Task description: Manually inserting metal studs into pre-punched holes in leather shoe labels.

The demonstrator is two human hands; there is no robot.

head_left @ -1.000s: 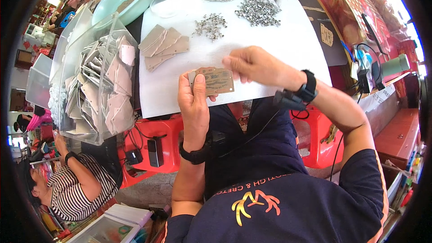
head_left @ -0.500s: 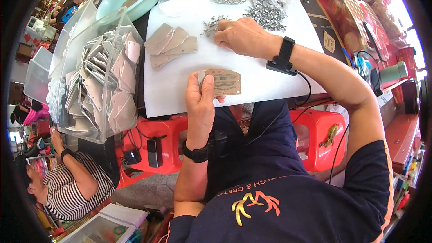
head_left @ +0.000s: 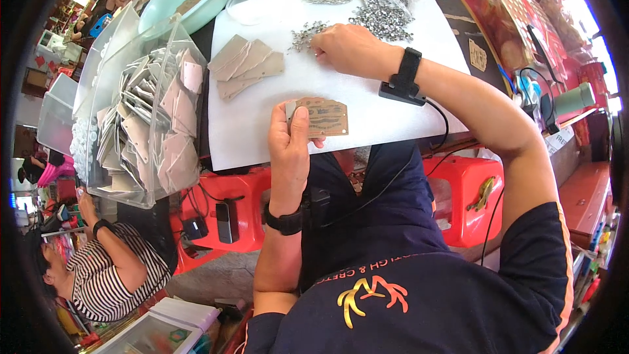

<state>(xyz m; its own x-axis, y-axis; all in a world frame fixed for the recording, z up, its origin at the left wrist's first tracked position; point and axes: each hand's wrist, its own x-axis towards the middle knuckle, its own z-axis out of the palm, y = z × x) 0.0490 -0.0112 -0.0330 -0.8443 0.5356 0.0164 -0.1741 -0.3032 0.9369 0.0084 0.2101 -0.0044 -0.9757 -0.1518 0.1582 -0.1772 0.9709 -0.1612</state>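
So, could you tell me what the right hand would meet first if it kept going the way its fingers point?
Probably the small pile of metal bits right at the right hand fingertips; depth is unclear.

The person sits leaning forward, both forearms coming up from below. The left hand (head_left: pixel 290 141) is held close in front of the body, forearm nearly upright in the view, a black band around the wrist. Its fingers are curled and the thumb pressed down on top, so the grip is closed flat on something thin, pinched between thumb and fingers. The right arm stretches much farther out, elbow bent and pushed out to the right side, bare from the short dark sleeve down. The right hand (head_left: pixel 347 49) lies palm down, knuckles up, fingers bunched together and pointing left, fingertips lowered. A black strap circles that wrist too.
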